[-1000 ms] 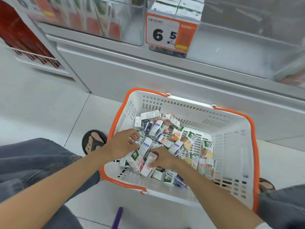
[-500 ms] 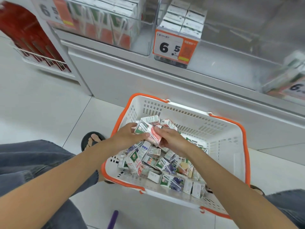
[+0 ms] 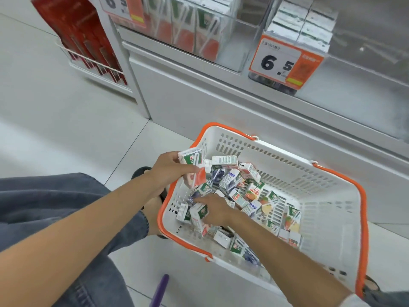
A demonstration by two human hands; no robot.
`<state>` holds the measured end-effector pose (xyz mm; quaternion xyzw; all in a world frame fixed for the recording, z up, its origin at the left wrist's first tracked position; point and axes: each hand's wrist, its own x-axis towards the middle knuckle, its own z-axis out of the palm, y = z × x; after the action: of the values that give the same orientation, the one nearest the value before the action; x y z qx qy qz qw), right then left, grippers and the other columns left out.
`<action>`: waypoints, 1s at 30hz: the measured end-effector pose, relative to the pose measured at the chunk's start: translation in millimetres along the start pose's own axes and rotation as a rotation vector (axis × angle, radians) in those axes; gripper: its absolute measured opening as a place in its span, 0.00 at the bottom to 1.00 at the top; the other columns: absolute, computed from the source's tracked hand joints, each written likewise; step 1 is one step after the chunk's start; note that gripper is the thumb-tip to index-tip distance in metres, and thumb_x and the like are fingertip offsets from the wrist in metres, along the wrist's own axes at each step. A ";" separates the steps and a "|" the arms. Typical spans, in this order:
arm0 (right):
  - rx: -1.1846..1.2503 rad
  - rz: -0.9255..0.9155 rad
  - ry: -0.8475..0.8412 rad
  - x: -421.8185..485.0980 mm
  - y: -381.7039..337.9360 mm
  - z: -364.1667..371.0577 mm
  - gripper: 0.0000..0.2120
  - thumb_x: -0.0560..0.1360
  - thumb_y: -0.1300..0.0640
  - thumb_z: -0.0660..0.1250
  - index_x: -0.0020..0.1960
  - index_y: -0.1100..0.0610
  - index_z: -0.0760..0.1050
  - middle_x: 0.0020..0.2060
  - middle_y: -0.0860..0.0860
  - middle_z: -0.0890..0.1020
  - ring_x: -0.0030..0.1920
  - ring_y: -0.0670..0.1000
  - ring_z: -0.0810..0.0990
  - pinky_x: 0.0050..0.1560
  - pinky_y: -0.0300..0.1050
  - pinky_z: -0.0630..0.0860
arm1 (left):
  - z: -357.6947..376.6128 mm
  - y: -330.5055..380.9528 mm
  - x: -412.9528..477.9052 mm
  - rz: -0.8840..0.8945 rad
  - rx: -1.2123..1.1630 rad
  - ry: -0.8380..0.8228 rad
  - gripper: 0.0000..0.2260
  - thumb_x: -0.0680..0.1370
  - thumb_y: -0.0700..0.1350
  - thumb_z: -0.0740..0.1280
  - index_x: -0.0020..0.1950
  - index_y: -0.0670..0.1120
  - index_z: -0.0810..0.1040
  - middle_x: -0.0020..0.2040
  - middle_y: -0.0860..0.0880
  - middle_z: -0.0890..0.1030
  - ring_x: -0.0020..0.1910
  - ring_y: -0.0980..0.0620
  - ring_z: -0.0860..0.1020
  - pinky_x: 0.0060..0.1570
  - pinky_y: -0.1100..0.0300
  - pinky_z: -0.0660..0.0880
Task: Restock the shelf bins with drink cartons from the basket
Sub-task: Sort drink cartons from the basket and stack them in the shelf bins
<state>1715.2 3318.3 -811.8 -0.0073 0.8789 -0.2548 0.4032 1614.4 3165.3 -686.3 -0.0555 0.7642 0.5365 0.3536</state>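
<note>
Head view: clutching red-green cartons (image 3: 191,159) in left hand (image 3: 166,171) above basket (image 3: 276,151) rim; gripping another carton (image 3: 198,214) with right hand (image 3: 215,210), down inside; best matching flavours, stacking flat, then lifting to shelf bin (image 3: 188,29).

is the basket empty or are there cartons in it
Partly full: many cartons lie jumbled over the basket floor, thickest at its left; the right end shows bare floor.
</note>
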 end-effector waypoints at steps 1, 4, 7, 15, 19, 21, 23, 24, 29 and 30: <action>-0.047 -0.009 -0.003 1.3 0.5 -1.1 0.35 0.71 0.59 0.72 0.75 0.48 0.63 0.71 0.57 0.66 0.71 0.58 0.63 0.69 0.51 0.61 | 2.3 1.9 -0.3 0.003 -0.018 -0.006 0.07 0.69 0.39 0.76 0.44 0.46 0.83 0.40 0.42 0.86 0.37 0.49 0.84 0.40 0.60 0.80; -0.028 -0.074 -0.018 -3.6 3.4 -10.3 0.25 0.69 0.59 0.75 0.63 0.54 0.71 0.57 0.54 0.72 0.58 0.57 0.71 0.50 0.46 0.68 | 7.7 6.4 0.4 0.022 -0.088 -0.026 0.07 0.70 0.37 0.75 0.45 0.46 0.83 0.40 0.43 0.86 0.40 0.42 0.82 0.31 0.62 0.79; 0.223 -0.080 0.067 -28.2 6.4 -43.7 0.17 0.69 0.54 0.77 0.53 0.52 0.73 0.48 0.48 0.75 0.47 0.49 0.75 0.42 0.43 0.71 | 6.3 11.4 1.7 0.078 -0.145 -0.037 0.11 0.72 0.37 0.74 0.51 0.49 0.82 0.45 0.44 0.86 0.48 0.36 0.82 0.40 0.58 0.82; 0.601 -0.313 0.376 -136.3 -39.5 -204.5 0.15 0.68 0.60 0.78 0.50 0.62 0.77 0.44 0.51 0.85 0.43 0.51 0.83 0.48 0.46 0.78 | -2.5 48.0 -6.6 0.060 -0.376 -0.272 0.14 0.77 0.53 0.67 0.61 0.51 0.75 0.56 0.44 0.83 0.51 0.47 0.84 0.48 0.48 0.81; 0.492 -0.328 0.500 -156.1 -75.8 -236.9 0.14 0.67 0.57 0.78 0.48 0.62 0.79 0.48 0.54 0.82 0.46 0.47 0.80 0.50 0.47 0.76 | -4.1 80.3 -27.3 0.188 -0.276 -0.565 0.21 0.72 0.56 0.70 0.64 0.54 0.73 0.58 0.47 0.82 0.57 0.47 0.81 0.59 0.46 0.77; 0.427 -0.317 0.503 -161.6 -89.7 -245.9 0.15 0.68 0.55 0.77 0.52 0.57 0.78 0.55 0.52 0.79 0.56 0.48 0.78 0.60 0.48 0.75 | -1.5 95.0 -36.4 0.265 -0.151 -0.563 0.33 0.68 0.43 0.78 0.69 0.52 0.67 0.61 0.44 0.80 0.57 0.45 0.81 0.57 0.47 0.78; 0.387 -0.298 0.417 -168.4 -100.3 -259.7 0.23 0.69 0.53 0.77 0.61 0.46 0.72 0.61 0.48 0.75 0.62 0.48 0.76 0.62 0.43 0.75 | -0.4 109.4 -43.5 0.356 -0.088 -0.489 0.38 0.65 0.37 0.78 0.69 0.54 0.65 0.59 0.44 0.79 0.55 0.49 0.82 0.51 0.52 0.80; 0.363 -0.283 0.356 -173.7 -105.6 -269.0 0.29 0.70 0.53 0.77 0.65 0.41 0.67 0.62 0.47 0.74 0.62 0.47 0.76 0.62 0.41 0.74 | -2.3 116.7 -45.1 0.409 -0.073 -0.455 0.39 0.64 0.37 0.79 0.69 0.54 0.65 0.58 0.46 0.79 0.53 0.53 0.82 0.47 0.56 0.80; 0.043 -0.228 0.304 -191.7 -147.2 -319.3 0.21 0.67 0.55 0.78 0.56 0.51 0.73 0.44 0.43 0.82 0.39 0.39 0.78 0.40 0.35 0.73 | -29.7 162.5 -43.0 0.613 -0.018 -0.302 0.48 0.60 0.35 0.81 0.68 0.62 0.57 0.54 0.53 0.78 0.46 0.60 0.82 0.40 0.65 0.78; 0.020 -0.210 0.329 -192.0 -155.6 -327.9 0.22 0.66 0.54 0.79 0.56 0.51 0.73 0.43 0.45 0.81 0.37 0.40 0.77 0.38 0.36 0.73 | -35.3 172.0 -40.6 0.652 0.009 -0.296 0.49 0.60 0.36 0.81 0.67 0.65 0.56 0.55 0.54 0.77 0.47 0.60 0.81 0.40 0.65 0.78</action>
<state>1581.2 3369.8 -427.1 -0.0531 0.9248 -0.3021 0.2252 1547.8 3195.0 -521.5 0.2711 0.6845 0.6201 0.2710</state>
